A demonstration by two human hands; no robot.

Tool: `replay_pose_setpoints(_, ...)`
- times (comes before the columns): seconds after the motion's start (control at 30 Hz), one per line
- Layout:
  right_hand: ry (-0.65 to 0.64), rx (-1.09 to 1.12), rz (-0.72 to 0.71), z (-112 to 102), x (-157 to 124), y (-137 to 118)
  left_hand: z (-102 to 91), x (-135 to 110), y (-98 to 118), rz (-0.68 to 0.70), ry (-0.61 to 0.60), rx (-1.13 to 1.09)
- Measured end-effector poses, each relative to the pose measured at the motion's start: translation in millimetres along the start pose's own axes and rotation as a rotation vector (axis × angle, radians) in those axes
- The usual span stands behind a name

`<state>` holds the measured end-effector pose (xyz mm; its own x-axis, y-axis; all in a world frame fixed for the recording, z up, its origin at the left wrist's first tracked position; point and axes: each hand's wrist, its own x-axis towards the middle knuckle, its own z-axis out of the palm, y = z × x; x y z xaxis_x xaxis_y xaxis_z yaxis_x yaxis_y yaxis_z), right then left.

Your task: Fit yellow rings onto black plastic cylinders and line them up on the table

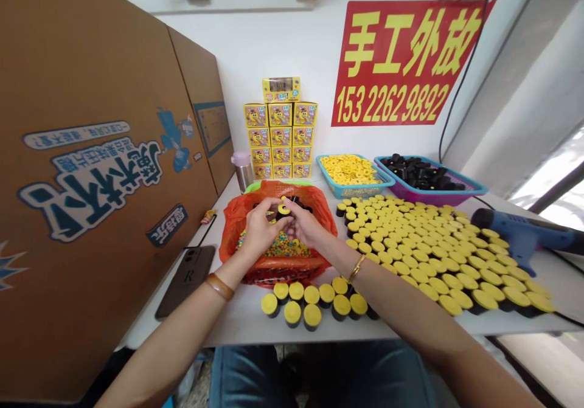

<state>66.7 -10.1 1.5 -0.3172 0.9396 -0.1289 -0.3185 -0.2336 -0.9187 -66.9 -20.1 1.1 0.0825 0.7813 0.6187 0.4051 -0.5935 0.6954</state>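
Note:
Both my hands meet over an orange-lined basket point(237, 213) of small coloured candies point(278, 248). My left hand point(259, 225) and my right hand point(305, 224) pinch together on one small black cup with a yellow lid point(284, 209), held above the candies. Just in front of the basket, near the table edge, stands a short cluster of several capped cups point(314, 303). A large field of capped cups point(438, 244) covers the table to the right of my right forearm.
A blue basket of yellow lids point(351, 171) and a purple basket of black cups point(424, 177) sit at the back. A blue heat gun point(520, 231) lies at the right. A phone point(185, 280), a tall cardboard box point(91, 152), stacked yellow boxes point(280, 134) and a flask point(241, 169) stand at the left and back.

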Motion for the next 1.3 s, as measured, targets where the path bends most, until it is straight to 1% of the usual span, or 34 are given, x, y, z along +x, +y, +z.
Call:
replay_pose_setpoints(0.1, 0.057, -0.042, -0.041, 0.9, 0.9, 0.9, 0.6, 3.8, -2.1, -0.09, 0.007, -0.124)
replay_pose_setpoints(0.17, 0.099, -0.1, -0.06, 0.1, 2.2, 2.1, 1.0, 7.5, -4.9, -0.136, -0.018, -0.209)
replay_pose_setpoints(0.27, 0.107, -0.129, -0.07, -2.1, 4.0, 3.6, 1.9, 12.2, -8.7, -0.171, -0.059, -0.287)
replay_pose_setpoints(0.4, 0.05, -0.073, -0.019, -3.4, 5.2, 4.2, 3.7, 11.3, -9.8, -0.166, -0.067, -0.27)
replay_pose_setpoints(0.47, 0.027, -0.075, 0.0, -3.5, 6.0, 4.0, 3.8, 8.5, -9.0, -0.143, -0.043, -0.198)
replay_pose_setpoints(0.5, 0.042, -0.095, -0.015, -3.8, 6.6, 3.9, 3.6, 7.1, -8.4, -0.123, -0.019, -0.139)
replay_pose_setpoints(0.53, 0.077, -0.123, -0.058, -4.4, 7.3, 3.9, 3.1, 5.9, -7.5, -0.098, 0.007, -0.063)
replay_pose_setpoints(0.57, 0.125, -0.156, -0.132, -5.4, 8.1, 4.2, 2.6, 4.9, -6.5, -0.067, 0.029, 0.023)
replay_pose_setpoints(0.63, 0.209, -0.22, -0.334, -8.1, 10.1, 5.7, 1.4, 3.8, -4.1, 0.002, 0.042, 0.192)
replay_pose_setpoints(0.7, 0.218, -0.275, -0.495, -11.0, 12.0, 8.3, 0.8, 3.6, -1.7, 0.062, 0.02, 0.299)
replay_pose_setpoints(0.73, 0.202, -0.3, -0.53, -12.3, 12.7, 9.6, 0.8, 3.7, -0.9, 0.079, 0.011, 0.324)
replay_pose_setpoints(0.8, 0.184, -0.323, -0.533, -13.7, 13.2, 11.2, 0.9, 3.6, -0.2, 0.09, 0.002, 0.331)
replay_pose_setpoints(1.03, 0.143, -0.264, -0.484, -11.3, 6.8, 6.3, 1.0, 2.0, -5.3, 0.08, 0.001, 0.301)
replay_pose_setpoints(1.2, 0.151, -0.233, -0.474, -12.4, 5.6, 6.6, -0.3, 3.2, -6.1, 0.083, -0.011, 0.248)
replay_pose_setpoints(1.3, 0.161, -0.261, -0.473, -13.4, 6.7, 7.6, -1.9, 2.9, -4.2, 0.121, -0.039, 0.204)
